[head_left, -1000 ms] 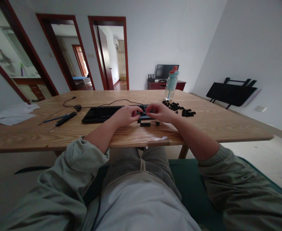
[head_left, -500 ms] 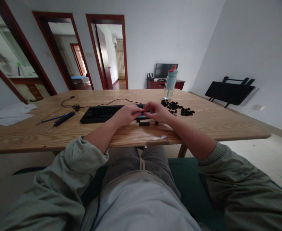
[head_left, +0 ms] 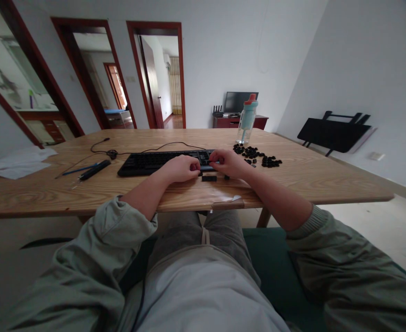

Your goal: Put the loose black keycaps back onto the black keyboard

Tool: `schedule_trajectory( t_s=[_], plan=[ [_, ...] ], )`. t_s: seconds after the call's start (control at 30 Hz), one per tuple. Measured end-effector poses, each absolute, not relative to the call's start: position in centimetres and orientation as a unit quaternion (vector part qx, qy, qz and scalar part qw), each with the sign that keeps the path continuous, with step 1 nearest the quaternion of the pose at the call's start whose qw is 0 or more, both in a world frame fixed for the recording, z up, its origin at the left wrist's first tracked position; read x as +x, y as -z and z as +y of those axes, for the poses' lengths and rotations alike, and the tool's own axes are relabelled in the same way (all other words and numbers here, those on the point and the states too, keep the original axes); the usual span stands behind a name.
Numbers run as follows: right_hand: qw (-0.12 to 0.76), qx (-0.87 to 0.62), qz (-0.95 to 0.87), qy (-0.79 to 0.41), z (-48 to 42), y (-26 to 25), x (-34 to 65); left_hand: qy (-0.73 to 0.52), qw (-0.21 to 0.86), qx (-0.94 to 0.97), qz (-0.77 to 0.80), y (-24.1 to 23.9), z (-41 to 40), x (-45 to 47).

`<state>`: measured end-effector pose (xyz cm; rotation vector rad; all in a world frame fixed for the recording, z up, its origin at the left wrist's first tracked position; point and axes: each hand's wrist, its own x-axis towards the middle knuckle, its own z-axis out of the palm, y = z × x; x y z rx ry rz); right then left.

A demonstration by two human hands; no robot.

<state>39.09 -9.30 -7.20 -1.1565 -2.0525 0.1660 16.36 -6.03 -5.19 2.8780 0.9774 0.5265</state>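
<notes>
In the head view, with the clock centred between the hands and twelve pointing away from the wearer, the keyboard [head_left: 144, 163] stretches from the centre towards nine o'clock, its right end between and beneath the fingers. The left hand [head_left: 185, 168] lies low at the front edge, fingers curled together beside a small loose key [head_left: 200, 174]; I cannot tell whether they pinch it. The right hand [head_left: 227, 163] arches over the keyboard's right end, thumb and fingertips close together, perhaps to work among the keys; whether anything is clamped there is hidden. A short key row [head_left: 209, 178] sits at six o'clock, probably set there for easy reach, with another key [head_left: 226, 177] at five, partly under the right hand. A loose key pile [head_left: 247, 151] spreads at two, behind the right wrist, which blocks the straight path to it. Beyond stands a bottle [head_left: 247, 121] at one; the cable [head_left: 112, 154] coils at ten, and a black pen-like tool [head_left: 95, 170] lies at nine.
</notes>
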Motion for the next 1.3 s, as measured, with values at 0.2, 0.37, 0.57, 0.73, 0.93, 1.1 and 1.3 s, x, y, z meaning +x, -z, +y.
schedule_trajectory(
  t_s=[0.2,0.37,0.57,0.73,0.93,1.1,1.3],
  plan=[
    [0.329,-0.465,-0.819,-0.066,-9.2,7.3,39.2,-0.154,0.027,0.932,0.326,5.1,-6.2,16.6],
    [0.307,-0.475,-0.822,-0.069,-9.3,7.2,39.0,-0.161,0.023,0.932,0.323,5.5,-5.8,16.7],
    [0.279,-0.495,-0.819,-0.076,-9.7,6.9,38.7,-0.165,0.024,0.933,0.319,5.8,-5.6,16.7],
    [0.258,-0.504,-0.821,-0.075,-10.2,6.6,38.4,-0.162,0.028,0.933,0.319,5.6,-5.8,16.8],
    [0.241,-0.507,-0.825,-0.069,-10.2,6.6,38.2,-0.160,0.035,0.934,0.318,5.6,-5.8,16.8],
    [0.246,-0.496,-0.830,-0.070,-9.8,7.0,38.4,-0.164,0.038,0.936,0.310,5.6,-5.7,16.8],
    [0.251,-0.489,-0.832,-0.069,-9.7,7.1,38.6,-0.160,0.034,0.935,0.315,5.6,-5.7,16.9]
  ],
)
